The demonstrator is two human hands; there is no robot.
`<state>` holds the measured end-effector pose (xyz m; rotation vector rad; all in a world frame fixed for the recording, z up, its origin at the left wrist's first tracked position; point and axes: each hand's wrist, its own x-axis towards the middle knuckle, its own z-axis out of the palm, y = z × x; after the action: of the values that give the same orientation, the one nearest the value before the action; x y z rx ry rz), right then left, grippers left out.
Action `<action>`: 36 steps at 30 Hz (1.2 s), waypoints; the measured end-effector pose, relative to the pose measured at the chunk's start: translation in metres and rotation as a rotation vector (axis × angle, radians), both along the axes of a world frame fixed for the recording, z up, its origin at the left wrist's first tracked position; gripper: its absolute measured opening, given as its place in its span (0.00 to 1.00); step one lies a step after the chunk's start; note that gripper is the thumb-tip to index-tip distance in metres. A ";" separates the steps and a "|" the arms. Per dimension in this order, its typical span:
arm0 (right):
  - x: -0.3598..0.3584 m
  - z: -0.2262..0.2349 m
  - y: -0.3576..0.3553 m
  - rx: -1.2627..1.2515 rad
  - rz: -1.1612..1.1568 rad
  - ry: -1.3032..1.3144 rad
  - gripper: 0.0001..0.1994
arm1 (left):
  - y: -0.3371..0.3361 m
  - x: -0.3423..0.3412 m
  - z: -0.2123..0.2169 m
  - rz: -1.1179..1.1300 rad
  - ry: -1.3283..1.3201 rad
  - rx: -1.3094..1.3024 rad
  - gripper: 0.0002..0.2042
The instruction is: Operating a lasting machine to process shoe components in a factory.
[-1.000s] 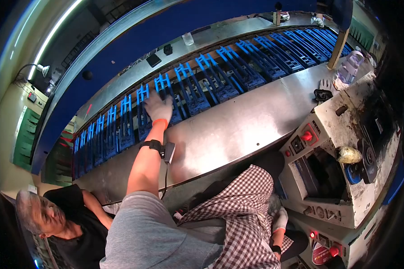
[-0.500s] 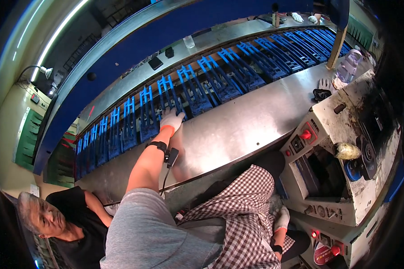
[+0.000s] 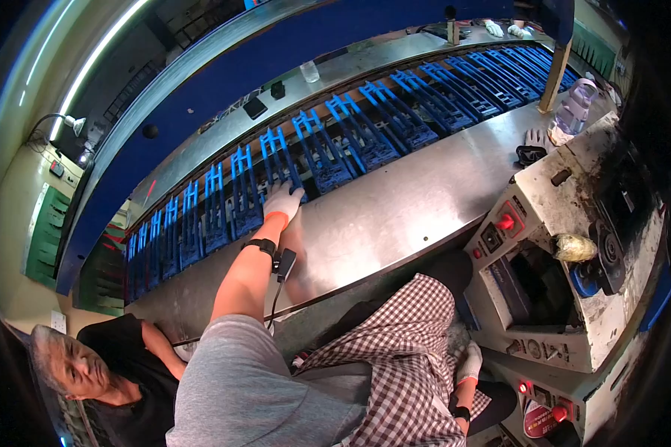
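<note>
My left hand (image 3: 282, 202), in a white glove with an orange cuff, lies palm down with its fingers apart. It rests at the far edge of a bare metal ledge (image 3: 373, 216). Its fingertips reach the near ends of a row of blue pronged metal fixtures (image 3: 326, 153); whether they press on one I cannot tell. No object shows in this hand. My right hand (image 3: 468, 363), gloved the same way, lies low beside my checked apron (image 3: 395, 328), its fingers loosely extended and partly out of sight. Nothing shows in it.
At the right stands a worn control box (image 3: 544, 246) with a red knob (image 3: 505, 223). A clear bottle (image 3: 574, 112) and a dark grey glove (image 3: 531, 149) sit at the ledge's right end. Another person (image 3: 89, 365) is at lower left. Other gloved hands (image 3: 505, 30) show far off.
The view has shifted slightly. Both hands stay where they were, with no grasp or release to be seen.
</note>
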<state>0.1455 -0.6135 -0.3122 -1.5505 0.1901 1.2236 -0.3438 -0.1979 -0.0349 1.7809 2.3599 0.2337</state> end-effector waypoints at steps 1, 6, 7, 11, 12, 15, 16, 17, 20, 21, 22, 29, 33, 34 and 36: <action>0.000 -0.002 -0.001 0.007 0.001 0.004 0.17 | 0.000 -0.001 0.000 -0.001 -0.010 0.015 0.32; 0.002 -0.004 0.001 -0.018 -0.013 -0.001 0.16 | -0.003 0.003 0.001 0.012 -0.002 0.064 0.29; 0.001 -0.003 -0.001 -0.015 -0.006 -0.006 0.16 | -0.005 0.007 0.006 0.011 0.016 0.056 0.28; 0.000 -0.003 -0.003 0.009 -0.035 0.001 0.15 | -0.005 0.011 0.005 0.008 0.011 0.098 0.25; 0.001 -0.005 -0.003 0.021 -0.038 0.005 0.15 | -0.004 0.009 0.005 0.009 0.013 0.102 0.24; 0.000 -0.008 -0.003 0.037 -0.012 0.006 0.16 | -0.001 -0.005 -0.002 -0.024 -0.009 0.128 0.23; -0.002 -0.005 0.000 0.027 0.002 0.001 0.15 | -0.004 -0.004 -0.001 -0.023 0.002 0.154 0.22; -0.004 -0.003 0.002 0.026 0.000 -0.003 0.15 | -0.007 -0.001 0.003 -0.019 -0.022 0.159 0.21; -0.004 0.003 0.002 0.028 -0.019 0.007 0.14 | -0.009 0.003 0.006 0.001 -0.036 0.169 0.21; -0.005 0.004 0.003 0.042 -0.022 0.008 0.14 | -0.008 0.003 0.006 0.010 -0.024 0.167 0.20; -0.004 0.005 0.002 0.044 -0.012 0.008 0.14 | -0.007 0.008 0.008 0.022 -0.024 0.158 0.22; -0.003 0.014 0.005 0.032 -0.019 0.012 0.16 | -0.011 0.009 0.008 0.161 0.101 0.299 0.34; -0.003 0.009 0.000 0.038 -0.056 -0.005 0.16 | -0.015 0.015 0.004 0.138 0.280 0.510 0.34; -0.003 0.005 -0.001 0.040 -0.055 -0.002 0.15 | -0.014 0.018 0.004 0.036 0.335 0.565 0.33; -0.001 0.003 -0.006 0.046 -0.043 0.017 0.16 | -0.010 0.017 -0.001 -0.091 0.370 0.612 0.32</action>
<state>0.1448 -0.6198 -0.3090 -1.4893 0.2040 1.2007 -0.3265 -0.2075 -0.0357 2.3683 2.6355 0.7396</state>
